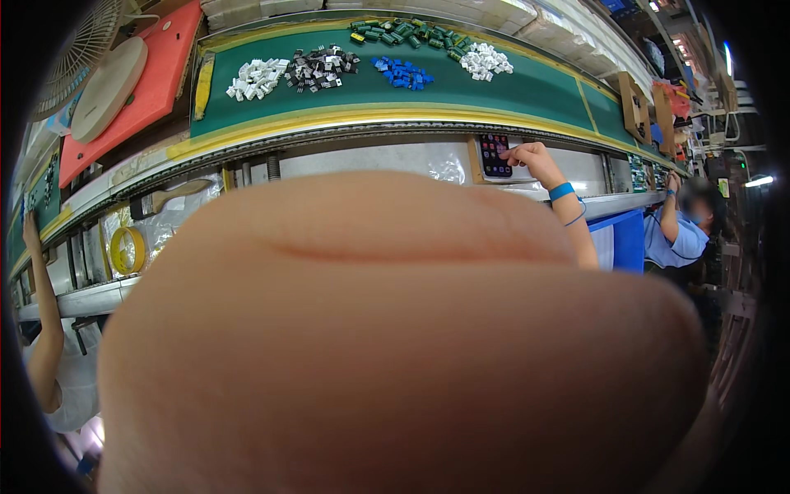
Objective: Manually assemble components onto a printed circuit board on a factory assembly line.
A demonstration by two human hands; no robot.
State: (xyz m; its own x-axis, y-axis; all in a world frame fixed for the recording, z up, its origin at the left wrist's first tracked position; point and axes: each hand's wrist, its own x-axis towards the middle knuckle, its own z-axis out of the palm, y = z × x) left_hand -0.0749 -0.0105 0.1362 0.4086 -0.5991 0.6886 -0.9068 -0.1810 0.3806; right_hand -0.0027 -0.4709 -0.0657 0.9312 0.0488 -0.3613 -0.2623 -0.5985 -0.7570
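Note:
Close up, blurred skin of what appears to be my left hand (395,346) fills most of the lower picture. A crease runs across it, and its fingers cannot be made out. Beyond it, my right hand (535,160), with a blue strap on the wrist, reaches in from the right. One finger stretches onto the lit screen of a black smartphone (494,148), while the others are loosely bent and hold nothing. The phone lies below the near edge of a green conveyor belt (362,122), beside a strip of wood or cardboard.
Piles of white connectors (257,79), black and grey parts (319,69), blue parts (401,74) and green capacitors (411,33) lie on the belt. A brush (173,198) and yellow tape roll (127,250) are at left. Co-workers sit at left (49,329) and right (679,235).

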